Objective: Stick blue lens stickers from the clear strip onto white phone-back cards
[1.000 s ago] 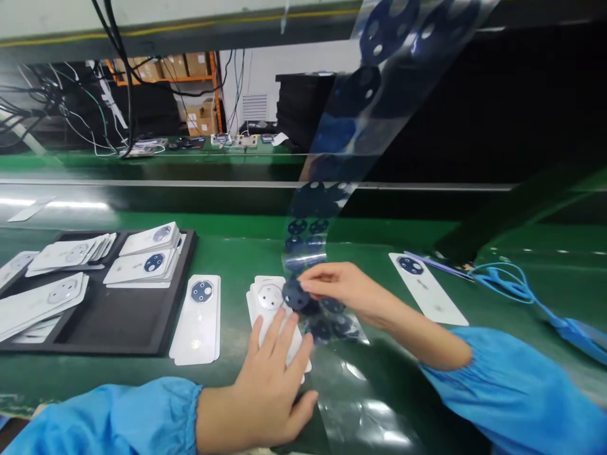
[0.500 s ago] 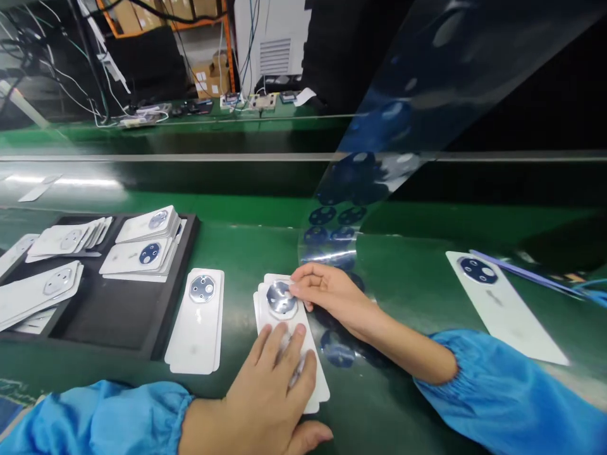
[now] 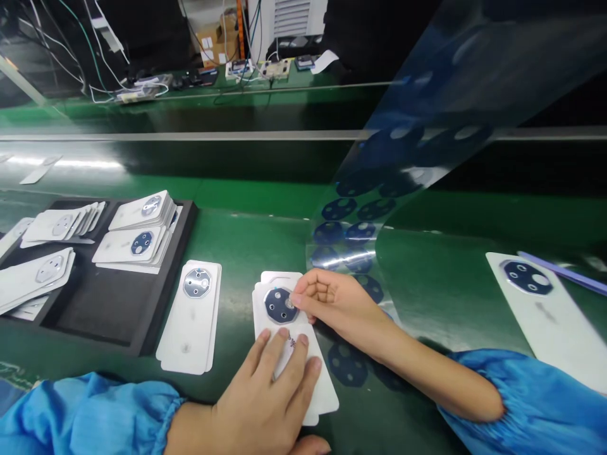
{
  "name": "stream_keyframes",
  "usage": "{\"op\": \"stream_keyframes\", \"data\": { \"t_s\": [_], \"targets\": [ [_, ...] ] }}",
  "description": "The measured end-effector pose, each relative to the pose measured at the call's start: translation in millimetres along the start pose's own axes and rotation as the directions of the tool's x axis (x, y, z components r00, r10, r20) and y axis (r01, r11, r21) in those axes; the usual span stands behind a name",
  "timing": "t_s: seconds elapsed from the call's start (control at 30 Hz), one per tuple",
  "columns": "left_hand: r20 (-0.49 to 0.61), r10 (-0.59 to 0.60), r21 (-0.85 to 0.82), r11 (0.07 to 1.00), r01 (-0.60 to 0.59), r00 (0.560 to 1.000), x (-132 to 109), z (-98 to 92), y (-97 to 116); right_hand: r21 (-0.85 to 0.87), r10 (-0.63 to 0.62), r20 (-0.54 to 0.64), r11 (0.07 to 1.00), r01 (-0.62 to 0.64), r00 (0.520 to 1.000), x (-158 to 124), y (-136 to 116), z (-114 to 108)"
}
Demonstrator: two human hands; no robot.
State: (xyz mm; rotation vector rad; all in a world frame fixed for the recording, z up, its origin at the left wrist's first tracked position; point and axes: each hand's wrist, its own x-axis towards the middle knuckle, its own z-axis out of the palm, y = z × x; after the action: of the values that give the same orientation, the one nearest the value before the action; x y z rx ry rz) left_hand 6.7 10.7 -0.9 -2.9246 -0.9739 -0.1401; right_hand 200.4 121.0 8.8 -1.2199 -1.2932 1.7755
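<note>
on the green bench near centre, i see my left hand (image 3: 272, 395) spread flat, pinning the white panel stack (image 3: 289, 344), while my right hand (image 3: 334, 303) fingertips pinch the dark lens sticker (image 3: 279, 304) at its far end.

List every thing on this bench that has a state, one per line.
Left hand: flat, pressing on the white panel stack.
Right hand: fingertips on the dark round sticker.
Dark round sticker: lying on the top panel's round camera spot.
White panel stack: flat on the green bench.
Clear film strip: curving up off the bench, stickers on it.
Black tray: holds fanned white panels.
</note>
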Motion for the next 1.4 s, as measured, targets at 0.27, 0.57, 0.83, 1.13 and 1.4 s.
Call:
{"op": "stream_keyframes", "data": {
  "t_s": [0.27,0.57,0.83,1.13,1.4],
  "targets": [
    [0.045,-0.016,-0.059,0.998,0.018,0.999,3.7,-10.3,0.2,-0.031,0.012,-0.004,0.999,-0.012,1.000,-2.3,0.8,-2.4],
    [0.074,-0.032,-0.123,0.992,0.041,0.997,0.4,-8.8,1.7,-0.099,0.019,-0.028,0.995,-0.022,0.999,-3.1,1.3,-1.5],
    [0.038,-0.039,-0.085,0.995,0.042,0.999,0.7,-10.6,0.4,-0.110,0.022,-0.023,0.994,-0.024,1.000,-4.0,-1.5,-1.2],
    [0.056,-0.028,-0.082,0.996,0.033,0.998,2.4,-10.5,1.3,-0.098,0.007,-0.023,0.995,-0.009,1.000,-2.8,2.9,-1.4],
    [0.054,-0.028,-0.069,0.997,0.032,0.998,3.8,-9.5,0.4,-0.102,-0.024,-0.036,0.995,0.020,0.999,-2.7,1.0,0.9]
  ]
}}
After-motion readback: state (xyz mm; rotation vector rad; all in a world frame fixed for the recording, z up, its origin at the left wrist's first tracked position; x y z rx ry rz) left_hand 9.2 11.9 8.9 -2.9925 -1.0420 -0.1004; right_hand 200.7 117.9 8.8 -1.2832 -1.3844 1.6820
